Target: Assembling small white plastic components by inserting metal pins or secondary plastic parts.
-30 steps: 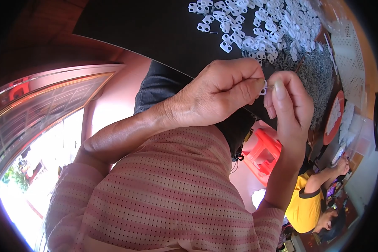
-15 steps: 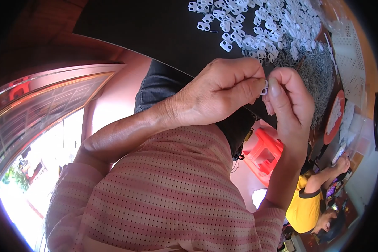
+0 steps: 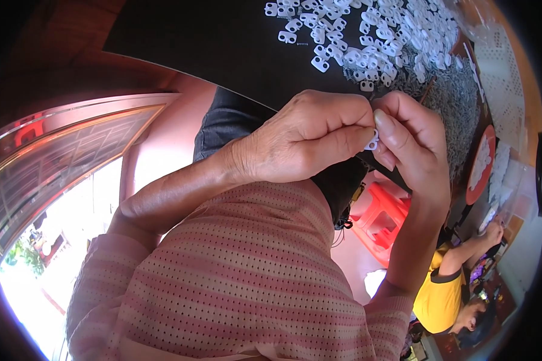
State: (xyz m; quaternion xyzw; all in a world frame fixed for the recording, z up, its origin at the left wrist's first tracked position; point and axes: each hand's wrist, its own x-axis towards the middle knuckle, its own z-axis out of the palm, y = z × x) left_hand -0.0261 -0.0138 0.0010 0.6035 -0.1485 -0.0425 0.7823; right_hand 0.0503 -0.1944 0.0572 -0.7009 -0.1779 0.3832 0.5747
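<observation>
My left hand (image 3: pixel 310 138) is closed, thumb against curled forefinger, at the edge of a small white plastic piece with two holes (image 3: pixel 372 143). From the other side, the thumb and fingers of my right hand (image 3: pixel 414 141) pinch the same piece. The fingertips nearly meet and cover part of it, so I cannot see whether a spring sits inside. Just beyond my hands, a heap of similar white two-holed pieces (image 3: pixel 412 39) is spread over the dark tabletop (image 3: pixel 199 42). A pile of thin grey metal springs (image 3: pixel 461 108) lies to its right.
A red plate (image 3: pixel 480 167) with small white parts stands right of the springs, near a white perforated basket (image 3: pixel 503 78). Below the table is a red plastic stool (image 3: pixel 376 224). A person in a yellow shirt (image 3: pixel 436 304) works at the far right.
The white piece has shifted slightly down and left between my fingertips and turned a little. My right hand has tilted, its thumb now above the piece. Both hands stay closed.
</observation>
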